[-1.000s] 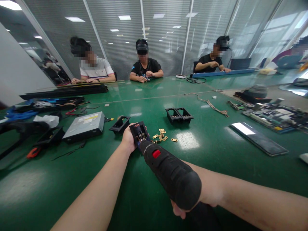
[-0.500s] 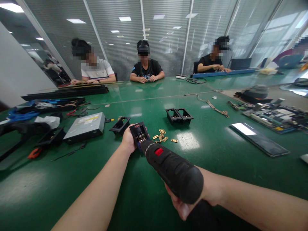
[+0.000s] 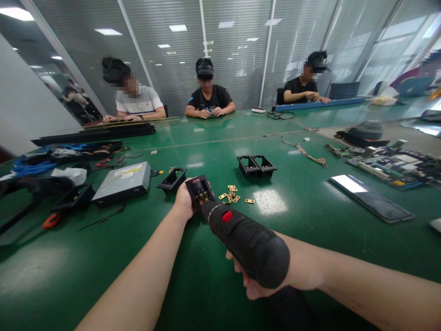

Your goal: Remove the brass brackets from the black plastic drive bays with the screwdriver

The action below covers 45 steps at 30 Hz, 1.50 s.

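My left hand (image 3: 185, 200) grips a black plastic housing (image 3: 195, 185) by its left side, with brass-coloured metal parts inside it. A black cordless drill (image 3: 246, 239) with a red switch is in my right hand (image 3: 253, 278), fingers wrapped round its handle. The drill's nose points into the lower part of the housing; its tip is hidden there. Just right of the housing lie several small brass plates (image 3: 236, 199) with holes. Another black housing (image 3: 172, 179) sits to the left, and a pair of joined black frames (image 3: 256, 165) stands farther back.
At left are a metal disc drive (image 3: 122, 182), blue cables (image 3: 31, 165) and a black strap-like item (image 3: 27, 188). To the right lie a phone-like slab (image 3: 370, 198), circuit boards (image 3: 399, 163) and a cord (image 3: 306, 154). Several people sit across the green table (image 3: 206, 142).
My right hand and the drill's rear end have shifted slightly up and left. The drill's nose stays in the housing, and my left hand keeps its hold.
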Each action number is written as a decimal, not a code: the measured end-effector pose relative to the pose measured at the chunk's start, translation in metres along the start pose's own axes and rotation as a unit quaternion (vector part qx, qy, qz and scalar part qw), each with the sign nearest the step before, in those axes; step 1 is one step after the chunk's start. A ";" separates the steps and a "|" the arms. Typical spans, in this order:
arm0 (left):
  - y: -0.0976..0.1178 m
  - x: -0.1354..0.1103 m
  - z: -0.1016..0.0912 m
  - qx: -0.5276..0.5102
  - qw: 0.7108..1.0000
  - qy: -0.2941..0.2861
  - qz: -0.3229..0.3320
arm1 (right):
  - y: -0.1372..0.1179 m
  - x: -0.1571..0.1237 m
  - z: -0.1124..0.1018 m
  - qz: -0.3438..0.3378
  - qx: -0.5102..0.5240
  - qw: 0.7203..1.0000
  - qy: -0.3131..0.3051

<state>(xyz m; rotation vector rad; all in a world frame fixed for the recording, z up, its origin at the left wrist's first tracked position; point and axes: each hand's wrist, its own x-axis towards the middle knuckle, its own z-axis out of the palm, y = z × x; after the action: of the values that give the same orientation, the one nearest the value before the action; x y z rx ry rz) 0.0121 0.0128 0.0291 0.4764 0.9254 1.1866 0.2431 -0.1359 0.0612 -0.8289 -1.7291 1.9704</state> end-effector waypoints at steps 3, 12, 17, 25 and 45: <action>-0.001 0.001 0.001 0.010 1.000 0.011 0.005 | 0.009 -0.005 0.004 -0.020 -0.054 0.994 0.097; -0.001 -0.001 0.003 0.014 1.000 0.014 0.006 | -0.010 -0.011 0.012 -0.083 -0.092 0.981 0.153; -0.001 -0.001 0.003 0.025 0.999 0.015 0.013 | -0.020 -0.013 0.014 -0.090 -0.075 0.982 0.147; -0.001 0.000 0.003 0.015 1.000 0.015 0.012 | 0.001 -0.008 0.007 -0.081 -0.026 0.992 0.096; 0.000 0.000 0.002 0.024 0.999 0.016 0.014 | 0.019 0.002 0.007 0.052 0.178 0.983 -0.016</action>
<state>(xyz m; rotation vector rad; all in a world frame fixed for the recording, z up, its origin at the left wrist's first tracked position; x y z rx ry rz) 0.0142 0.0127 0.0302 0.5122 0.9799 1.2016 0.2390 -0.1434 0.0428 -0.7751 -1.3111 2.2814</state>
